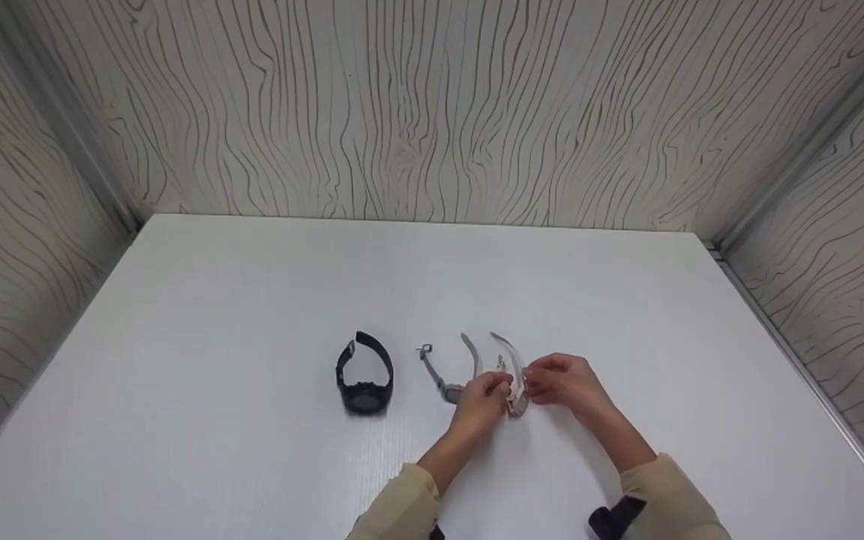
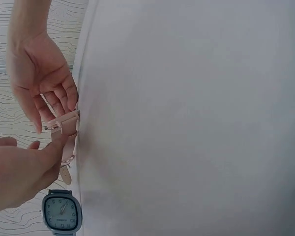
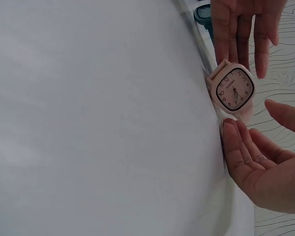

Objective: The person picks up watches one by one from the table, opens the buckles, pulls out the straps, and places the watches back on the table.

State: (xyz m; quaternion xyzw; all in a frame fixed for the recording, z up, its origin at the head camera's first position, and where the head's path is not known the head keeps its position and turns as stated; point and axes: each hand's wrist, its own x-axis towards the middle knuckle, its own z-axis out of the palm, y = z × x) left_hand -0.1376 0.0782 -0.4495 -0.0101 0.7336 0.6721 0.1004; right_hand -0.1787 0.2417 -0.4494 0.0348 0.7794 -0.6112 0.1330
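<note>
A pink watch [image 1: 518, 403] stands between the two hands on the white table, its strap spread open toward the back. In the right wrist view its square dial [image 3: 235, 91] shows; the left wrist view shows its pink strap [image 2: 69, 128]. The left hand [image 1: 483, 403] touches the watch from the left with extended fingers. On the other side the right hand [image 1: 568, 384] has its fingertips against the strap, thumb apart from the fingers. A blue-grey watch [image 1: 452, 391] stands just left of the left hand, which partly hides it.
A black watch [image 1: 366, 397] with a looped strap stands farther left on the white table [image 1: 252, 300]. Wood-grain patterned panels [image 1: 402, 112] close in the back and both sides. A black device [image 1: 612, 519] is strapped at the right sleeve.
</note>
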